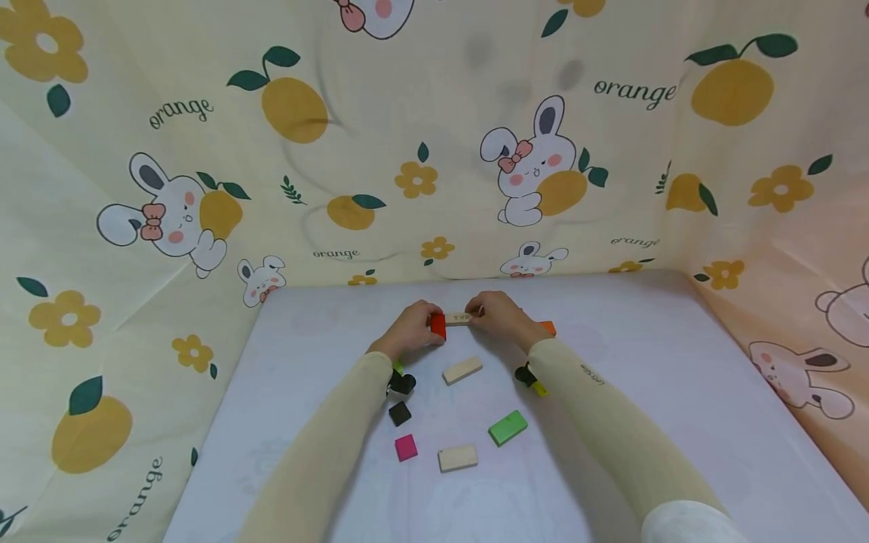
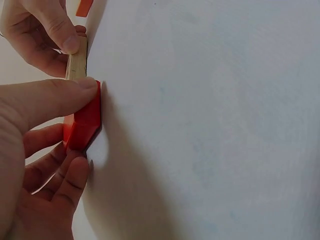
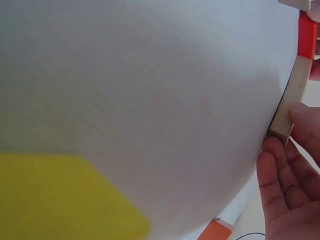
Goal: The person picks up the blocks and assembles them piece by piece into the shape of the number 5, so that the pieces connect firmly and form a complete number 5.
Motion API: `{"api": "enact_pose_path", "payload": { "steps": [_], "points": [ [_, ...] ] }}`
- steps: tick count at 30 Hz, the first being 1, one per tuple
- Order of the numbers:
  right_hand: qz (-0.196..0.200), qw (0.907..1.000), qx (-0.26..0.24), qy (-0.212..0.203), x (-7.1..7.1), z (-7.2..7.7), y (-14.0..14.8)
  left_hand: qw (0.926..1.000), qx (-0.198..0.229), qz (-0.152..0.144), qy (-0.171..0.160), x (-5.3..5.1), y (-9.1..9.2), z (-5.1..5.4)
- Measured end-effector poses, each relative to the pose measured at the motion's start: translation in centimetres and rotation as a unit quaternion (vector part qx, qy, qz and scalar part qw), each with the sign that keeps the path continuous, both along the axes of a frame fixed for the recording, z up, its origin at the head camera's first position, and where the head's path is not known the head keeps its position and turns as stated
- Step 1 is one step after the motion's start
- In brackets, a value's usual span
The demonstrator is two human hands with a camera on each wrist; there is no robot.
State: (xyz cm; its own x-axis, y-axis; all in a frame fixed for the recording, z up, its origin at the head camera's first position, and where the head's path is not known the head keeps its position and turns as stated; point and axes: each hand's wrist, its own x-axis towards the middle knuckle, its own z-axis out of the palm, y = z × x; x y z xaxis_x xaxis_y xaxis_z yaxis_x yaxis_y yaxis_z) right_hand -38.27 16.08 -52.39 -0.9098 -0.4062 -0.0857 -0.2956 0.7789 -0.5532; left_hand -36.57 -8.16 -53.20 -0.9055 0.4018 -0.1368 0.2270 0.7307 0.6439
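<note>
One red block [image 1: 438, 327]: my left hand [image 1: 411, 329] grips it. My right hand [image 1: 503, 318] pinches the wooden block [image 1: 458, 320] touching its right side.

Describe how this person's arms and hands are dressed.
The left sleeve and right sleeve are long and cream; the right bears small dark lettering, with white fabric higher up. The left wrist camera and right wrist camera are black. The left hand and right hand are ungloved.

The head view looks forward and down from far behind the fingers [image 1: 422, 309]. Each wrist view is close; both show the red block [image 2: 89, 116] and wooden block [image 3: 294, 92] at the fingers.
</note>
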Motion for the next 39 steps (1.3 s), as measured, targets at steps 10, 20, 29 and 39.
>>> {"api": "enact_pose_path", "payload": {
  "steps": [10,20,29,39],
  "points": [
    [-0.003,1.0000,0.000,0.005,-0.23,-0.04,-0.36,0.9999,-0.006,0.009,0.007,-0.01,0.11,-0.07],
    [-0.003,0.9999,0.012,0.000,-0.16,0.13,-0.59,0.9997,-0.013,0.008,0.017,0.30,0.14,0.14],
    [-0.001,1.0000,-0.001,-0.001,-0.10,0.43,-0.79,0.9996,-0.017,0.014,0.014,-0.11,-0.02,0.04],
    [-0.004,1.0000,-0.007,-0.002,0.02,0.41,-0.67,0.9998,-0.004,0.015,0.015,0.27,0.00,0.34]
  ]
}}
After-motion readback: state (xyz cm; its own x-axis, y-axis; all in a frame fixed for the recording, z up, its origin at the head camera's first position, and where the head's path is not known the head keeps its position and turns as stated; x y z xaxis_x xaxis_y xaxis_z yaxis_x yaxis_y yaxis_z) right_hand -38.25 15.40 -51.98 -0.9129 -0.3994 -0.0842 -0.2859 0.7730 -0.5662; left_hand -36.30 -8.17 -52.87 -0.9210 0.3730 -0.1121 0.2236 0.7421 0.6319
